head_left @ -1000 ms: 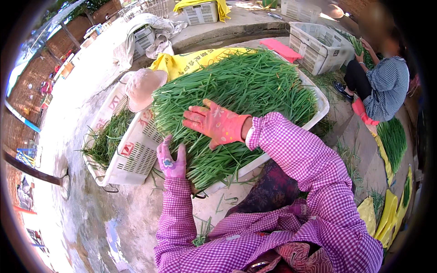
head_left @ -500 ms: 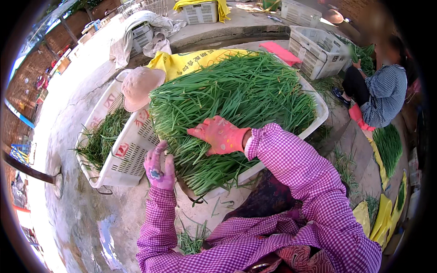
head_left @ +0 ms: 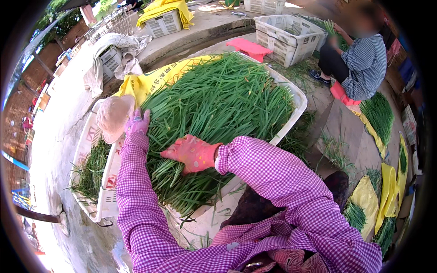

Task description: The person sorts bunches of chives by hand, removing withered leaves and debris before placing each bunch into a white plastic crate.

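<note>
"Left hand (head_left: 137,123)?"
"Nine o'clock on the greens (head_left: 218,104), fingers spread, gripping nothing visible."
"Right hand (head_left: 193,154)?"
"Seven-thirty, bent over them; can't tell if it grips."
"How far along?"
"Greens heap the tray (head_left: 299,103); most seem aligned, six o'clock looks ragged, likely unfinished."

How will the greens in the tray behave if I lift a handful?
The greens will probably flop at the ends, since the blades look long, thin and bent over one another. A handful is likely light, being only slim blades. Some may tangle or slide out, as many lie loose and crossed around the right hand.
</note>
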{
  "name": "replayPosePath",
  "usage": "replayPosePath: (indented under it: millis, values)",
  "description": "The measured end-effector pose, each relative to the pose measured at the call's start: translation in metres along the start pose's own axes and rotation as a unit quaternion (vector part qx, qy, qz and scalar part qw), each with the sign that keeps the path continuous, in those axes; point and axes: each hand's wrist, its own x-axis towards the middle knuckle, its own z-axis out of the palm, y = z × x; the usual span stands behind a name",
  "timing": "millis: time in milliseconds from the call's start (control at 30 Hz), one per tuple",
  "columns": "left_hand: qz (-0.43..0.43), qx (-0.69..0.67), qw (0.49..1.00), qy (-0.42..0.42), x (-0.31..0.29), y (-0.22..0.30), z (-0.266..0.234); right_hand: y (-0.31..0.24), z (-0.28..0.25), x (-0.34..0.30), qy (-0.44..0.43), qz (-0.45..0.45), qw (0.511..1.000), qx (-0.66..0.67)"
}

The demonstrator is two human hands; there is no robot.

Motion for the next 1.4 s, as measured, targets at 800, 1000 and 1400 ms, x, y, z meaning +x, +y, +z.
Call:
replayPosePath:
  millis: [800, 1000, 1400]
  values:
    - [0.069, 0.043, 0.994, -0.07, 0.041, -0.026, 0.018, 0.001, 0.003, 0.004, 0.021, -0.01, 1.0, -0.003]
    - [-0.016, -0.073, 0.993, -0.087, 0.031, -0.011, 0.014, 0.006, 0.006, 0.0, 0.021, -0.004, 1.0, 0.001]
    - [-0.01, 0.032, 0.99, -0.136, 0.031, -0.003, 0.0, 0.007, 0.004, -0.001, 0.037, -0.005, 0.999, 0.033]
